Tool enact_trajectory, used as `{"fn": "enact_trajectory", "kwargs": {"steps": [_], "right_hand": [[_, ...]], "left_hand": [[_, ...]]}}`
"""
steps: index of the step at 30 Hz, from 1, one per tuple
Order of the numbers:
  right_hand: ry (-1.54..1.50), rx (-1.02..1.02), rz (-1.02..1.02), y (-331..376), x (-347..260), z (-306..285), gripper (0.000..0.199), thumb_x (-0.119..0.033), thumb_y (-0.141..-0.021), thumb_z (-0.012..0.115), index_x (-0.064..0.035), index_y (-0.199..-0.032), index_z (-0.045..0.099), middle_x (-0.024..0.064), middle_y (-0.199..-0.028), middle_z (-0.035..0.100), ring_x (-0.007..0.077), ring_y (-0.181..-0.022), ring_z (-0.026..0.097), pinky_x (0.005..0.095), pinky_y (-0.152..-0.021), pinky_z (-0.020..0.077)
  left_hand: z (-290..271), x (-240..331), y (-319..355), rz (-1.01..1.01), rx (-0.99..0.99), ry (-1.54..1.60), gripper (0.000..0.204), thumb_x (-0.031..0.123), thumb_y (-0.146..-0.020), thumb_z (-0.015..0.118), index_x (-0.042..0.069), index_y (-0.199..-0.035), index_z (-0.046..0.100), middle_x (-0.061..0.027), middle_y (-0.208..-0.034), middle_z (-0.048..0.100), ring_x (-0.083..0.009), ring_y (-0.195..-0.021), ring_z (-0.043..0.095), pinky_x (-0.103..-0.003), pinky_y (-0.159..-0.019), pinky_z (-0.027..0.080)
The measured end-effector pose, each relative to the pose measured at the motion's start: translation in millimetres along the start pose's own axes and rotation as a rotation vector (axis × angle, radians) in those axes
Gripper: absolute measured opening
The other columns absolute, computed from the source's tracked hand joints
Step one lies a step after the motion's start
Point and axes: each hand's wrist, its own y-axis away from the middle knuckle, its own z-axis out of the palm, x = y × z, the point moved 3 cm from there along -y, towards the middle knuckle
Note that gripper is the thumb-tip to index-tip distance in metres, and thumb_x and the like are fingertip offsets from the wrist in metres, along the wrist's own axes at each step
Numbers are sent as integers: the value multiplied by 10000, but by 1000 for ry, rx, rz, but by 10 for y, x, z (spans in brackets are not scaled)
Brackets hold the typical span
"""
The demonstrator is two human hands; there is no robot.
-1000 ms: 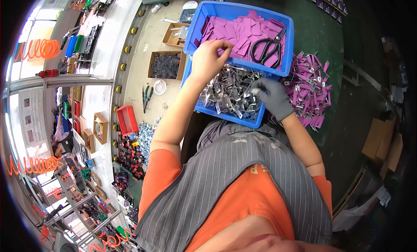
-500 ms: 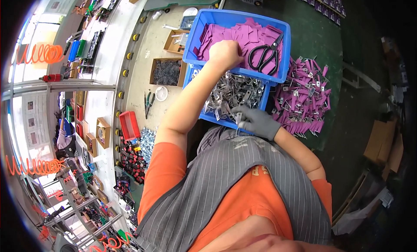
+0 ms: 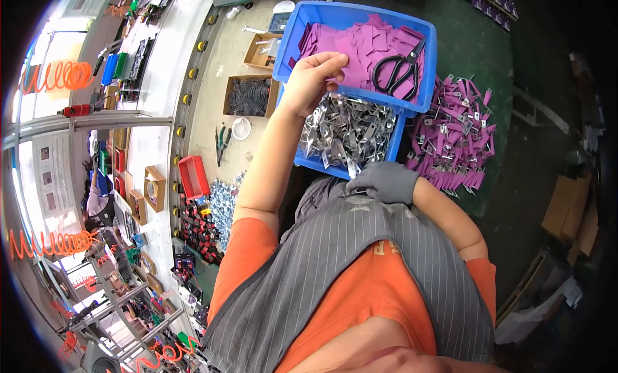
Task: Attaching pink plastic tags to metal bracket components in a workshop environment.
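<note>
Blue bin w/ purple slips, black scissors, grey glove.

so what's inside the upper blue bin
The upper blue bin holds a heap of purple paper pieces with black scissors lying on top. The left hand reaches in at its near edge. Its bottom is covered.

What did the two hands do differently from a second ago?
The bare left hand moved up from the shiny metal clips and pinched a purple piece. The gloved right hand pulled back toward the body. The black scissors stayed put.
</note>
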Motion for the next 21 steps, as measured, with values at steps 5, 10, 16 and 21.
{"fn": "enact_trajectory", "kwargs": {"steps": [5, 10, 16, 21], "right_hand": [[-19, -9, -69, -17, -28, -42, 349, -113, -744, 552, -167, -1075, 649, 99, -986, 660, 302, -929, 600, 423, -830, 475], [9, 32, -93, 15, -84, -47, 306, -121, -737, 567, -173, -1027, 650, 78, -956, 658, 288, -905, 591, 414, -818, 472], [-95, 441, -150, 185, -149, -214, 236, -120, -772, 539, -106, -1000, 601, 97, -852, 603, 289, -860, 574, 399, -787, 466], [-318, 682, -43, 660, -448, -836, 241, -39, -777, 468, -41, -977, 603, 97, -837, 552, 231, -760, 564, 329, -690, 461]], "left_hand": [[-91, -151, 220, 19, 9, 226, 95, 121, -842, 671, 30, -863, 656, 41, -681, 557, -40, -585, 492, -167, -496, 347], [-66, -281, 441, 86, 166, 67, 121, 101, -757, 758, 46, -839, 688, 39, -725, 612, -15, -552, 441, -166, -515, 332], [-72, -369, 632, 274, 144, -116, 103, 42, -752, 746, -18, -793, 674, -70, -842, 687, -94, -739, 600, -228, -682, 467], [9, -430, 815, 285, 150, -505, 98, 50, -767, 729, -1, -748, 647, -47, -846, 693, -46, -653, 573, -208, -590, 466]]}}
